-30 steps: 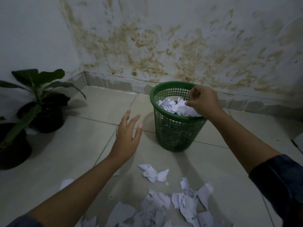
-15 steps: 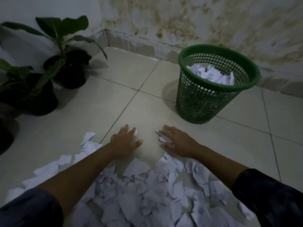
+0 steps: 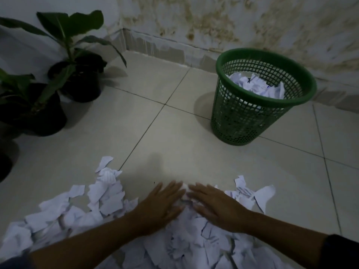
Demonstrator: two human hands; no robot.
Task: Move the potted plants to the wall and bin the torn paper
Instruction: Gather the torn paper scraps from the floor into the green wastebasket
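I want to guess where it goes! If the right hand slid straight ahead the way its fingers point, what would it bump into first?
The right hand lies flat on the pile of torn white paper scraps, fingers pointing ahead and leftward. First comes the left hand's fingertips, which nearly touch it. Past them looks like bare pale floor tile; it probably misses the green mesh plastic bin.

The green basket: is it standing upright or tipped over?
Upright. The green basket stands on its base on the tiled floor, rim upward, torn paper inside.

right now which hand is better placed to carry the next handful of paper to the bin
Probably the right hand: the bin stands ahead on the right. Both it and the left hand lie flat on the torn paper.
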